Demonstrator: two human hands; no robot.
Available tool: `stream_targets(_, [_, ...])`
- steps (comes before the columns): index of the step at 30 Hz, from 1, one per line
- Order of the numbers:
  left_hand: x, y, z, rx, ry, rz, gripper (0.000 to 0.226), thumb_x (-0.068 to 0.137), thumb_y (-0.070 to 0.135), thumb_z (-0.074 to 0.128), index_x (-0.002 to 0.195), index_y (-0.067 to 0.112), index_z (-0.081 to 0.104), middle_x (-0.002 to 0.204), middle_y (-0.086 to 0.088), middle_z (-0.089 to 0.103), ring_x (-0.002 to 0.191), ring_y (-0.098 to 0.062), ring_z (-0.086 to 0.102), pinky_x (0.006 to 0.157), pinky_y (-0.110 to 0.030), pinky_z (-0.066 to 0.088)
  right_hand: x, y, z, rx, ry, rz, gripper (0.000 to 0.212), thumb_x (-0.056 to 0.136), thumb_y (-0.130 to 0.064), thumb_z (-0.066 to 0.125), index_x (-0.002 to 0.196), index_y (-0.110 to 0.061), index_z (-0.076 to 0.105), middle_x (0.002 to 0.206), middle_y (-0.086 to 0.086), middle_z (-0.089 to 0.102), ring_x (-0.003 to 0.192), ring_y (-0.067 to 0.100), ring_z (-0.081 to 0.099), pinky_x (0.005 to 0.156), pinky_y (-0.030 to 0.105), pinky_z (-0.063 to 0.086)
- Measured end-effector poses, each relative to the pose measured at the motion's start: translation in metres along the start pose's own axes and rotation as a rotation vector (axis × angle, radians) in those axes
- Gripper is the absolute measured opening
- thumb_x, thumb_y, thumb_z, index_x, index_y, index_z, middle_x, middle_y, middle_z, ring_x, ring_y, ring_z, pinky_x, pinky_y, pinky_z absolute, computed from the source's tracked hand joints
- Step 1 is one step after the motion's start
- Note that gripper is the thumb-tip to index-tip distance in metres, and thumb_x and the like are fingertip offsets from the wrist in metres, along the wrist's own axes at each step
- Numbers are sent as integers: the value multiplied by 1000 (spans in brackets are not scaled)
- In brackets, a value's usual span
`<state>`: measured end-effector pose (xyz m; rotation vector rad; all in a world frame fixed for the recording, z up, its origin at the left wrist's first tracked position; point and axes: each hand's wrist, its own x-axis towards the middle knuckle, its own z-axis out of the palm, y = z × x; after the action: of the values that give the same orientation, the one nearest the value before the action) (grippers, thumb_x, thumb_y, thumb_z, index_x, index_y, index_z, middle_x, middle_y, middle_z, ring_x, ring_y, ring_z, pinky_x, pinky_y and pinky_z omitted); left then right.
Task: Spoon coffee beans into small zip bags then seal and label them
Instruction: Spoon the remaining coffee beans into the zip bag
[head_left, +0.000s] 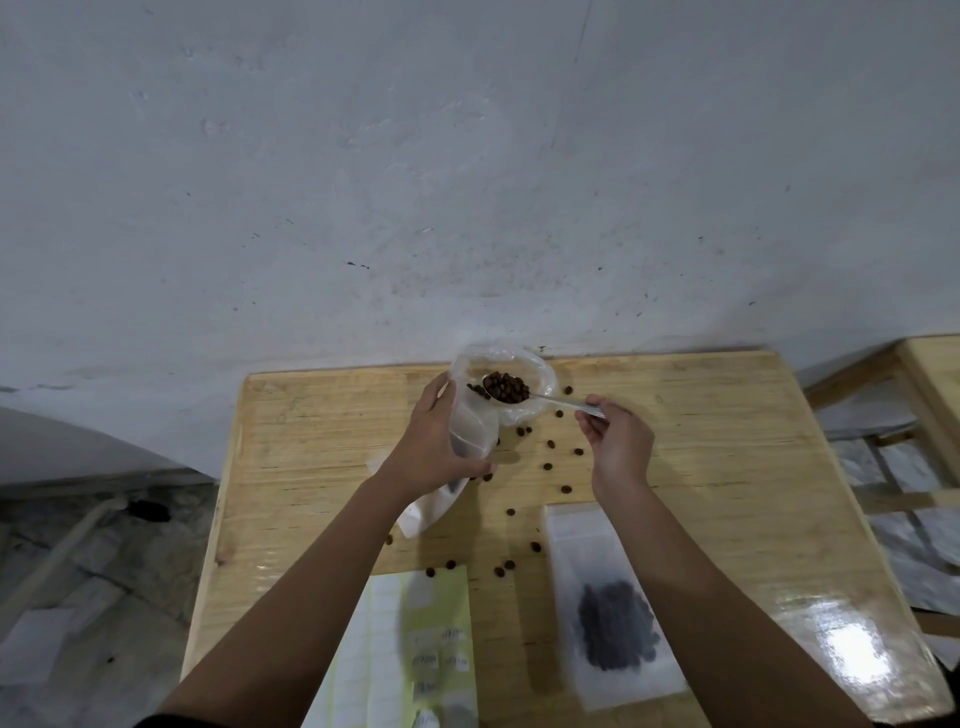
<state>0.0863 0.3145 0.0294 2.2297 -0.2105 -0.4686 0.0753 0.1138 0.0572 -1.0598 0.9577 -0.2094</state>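
Left arm: bare forearm reaching in from the lower left, wrist nearly straight.
Left hand (441, 441): fingers and thumb curled round a zip bag (475, 428).
Right arm: bare forearm reaching in from the lower right.
Right hand (618, 447): back to the camera, fingertips pinching a spoon (558, 400) by its handle end.
Spacing: hands apart, roughly level.

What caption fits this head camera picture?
A right hand holds a spoon heaped with coffee beans by the small bag gripped in the left hand, spilled beans around.
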Motion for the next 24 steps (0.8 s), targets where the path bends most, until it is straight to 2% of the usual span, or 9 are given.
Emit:
stream_targets(4, [0,1,1,36,28,1,120,61,40,84,149,6,9,155,3,0,142,-19,11,115,-39,24,-4,-12,-4,-104,-40,-165,27,91,1,47,72,-7,64,74,7,63,61,17,57,56,19,48])
stream_targets(8, [1,2,2,36,24,-5,122,61,42,84,149,5,7,156,0,0,143,-20,8,116,-42,23,-14,-16,-3,-255,-202,-329,29,91,0,49,71,-10,66,69,6,64,58,17,58,58,23,49])
stream_targets(11, [2,3,2,44,18,-5,126,60,48,84,149,5,6,156,0,0,144,-20,7,116,-41,21,-22,-16,-2,-428,-357,-462,26,93,-5,51,76,-14,68,65,5,63,61,16,59,61,21,49])
stream_targets(14, [1,4,2,41,21,2,124,60,46,84,149,9,8,156,1,1,143,-21,10,115,-41,23,-24,-18,-3,-384,-340,-560,24,94,-5,50,80,-14,67,66,4,62,62,12,57,61,18,49])
stream_targets(17, [-1,1,1,20,33,9,120,61,39,85,149,9,10,155,2,3,141,-20,13,113,-36,25,-13,-14,-7,-306,-225,-567,21,95,-7,49,85,-12,68,73,0,64,65,10,59,65,23,51])
stream_targets(19, [-2,-1,1,8,42,23,118,62,36,85,149,7,11,155,2,4,141,-18,14,110,-28,23,-5,-5,-10,-332,-208,-523,18,96,-9,50,95,-6,68,80,0,66,71,10,62,72,27,53])
stream_targets(22, [-5,-5,1,1,40,48,117,63,37,85,150,8,12,155,4,4,140,-13,13,106,-21,18,1,14,-13,-392,-202,-475,21,96,-11,50,106,-4,67,92,5,68,77,4,65,78,25,54])
stream_targets(24, [-6,-6,1,-3,31,60,117,64,39,84,150,10,12,156,7,3,140,-8,12,106,-20,17,1,26,-12,-359,-184,-429,22,96,-11,50,108,-3,67,99,11,68,82,8,66,78,22,55])
